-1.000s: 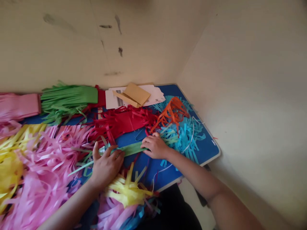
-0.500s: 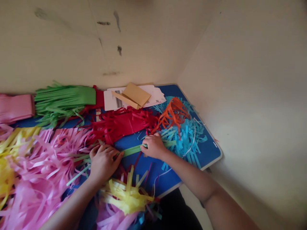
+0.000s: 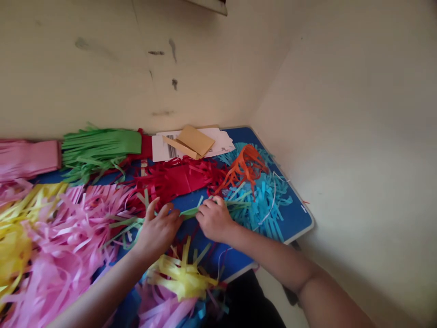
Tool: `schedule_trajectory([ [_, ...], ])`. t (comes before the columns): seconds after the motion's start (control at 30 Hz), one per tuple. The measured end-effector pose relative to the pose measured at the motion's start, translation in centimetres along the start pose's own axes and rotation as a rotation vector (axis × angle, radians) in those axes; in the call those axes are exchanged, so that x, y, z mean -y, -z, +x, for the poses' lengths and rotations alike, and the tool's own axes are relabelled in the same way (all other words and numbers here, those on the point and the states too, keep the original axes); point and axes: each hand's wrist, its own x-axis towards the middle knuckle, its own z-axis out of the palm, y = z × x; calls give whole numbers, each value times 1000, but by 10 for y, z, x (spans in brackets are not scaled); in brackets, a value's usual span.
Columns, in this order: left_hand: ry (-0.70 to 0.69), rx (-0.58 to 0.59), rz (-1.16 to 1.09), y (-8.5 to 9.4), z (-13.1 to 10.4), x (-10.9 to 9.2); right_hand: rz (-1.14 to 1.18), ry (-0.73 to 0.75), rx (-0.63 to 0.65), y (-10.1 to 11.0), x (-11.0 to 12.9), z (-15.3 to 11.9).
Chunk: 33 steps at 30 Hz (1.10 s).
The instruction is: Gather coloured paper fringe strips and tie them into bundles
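A narrow light green paper strip (image 3: 190, 212) with fringed ends lies across the blue table (image 3: 239, 261). My left hand (image 3: 160, 229) grips its left part, the thumb side toward the strip and one finger raised. Close by on the right, my right hand (image 3: 214, 218) is closed on the same strip with bent fingers. Light green fringe spreads out past both hands, over blue fringed paper (image 3: 264, 200) on the right. Just behind the hands is red fringed paper (image 3: 184, 180). The fingertips of both hands are partly hidden.
Orange fringe (image 3: 248, 161) rests on the blue paper beside a white string (image 3: 274, 196). Green (image 3: 118, 142), pink (image 3: 68, 237) and yellow (image 3: 12, 241) fringed papers cover the left. A folded tan paper (image 3: 196, 140) lies on white sheets (image 3: 159, 148). Yellow fringe (image 3: 184, 278) is nearest me.
My hands have come closer together along the green strip, the left one moving right. A finger of my left hand has lifted. The view has tilted slightly up.
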Motion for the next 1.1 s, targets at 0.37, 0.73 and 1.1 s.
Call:
schedule_trajectory([
  [0.37,64,17,-47,-5,17,-3,17,214,105,-1,-17,26],
  [0.73,134,-39,-58,-15,-16,3,109,58,8,-18,-16,12],
  [1.1,307,-93,-246,-32,-34,23,402,-177,27,-19,-46,3],
])
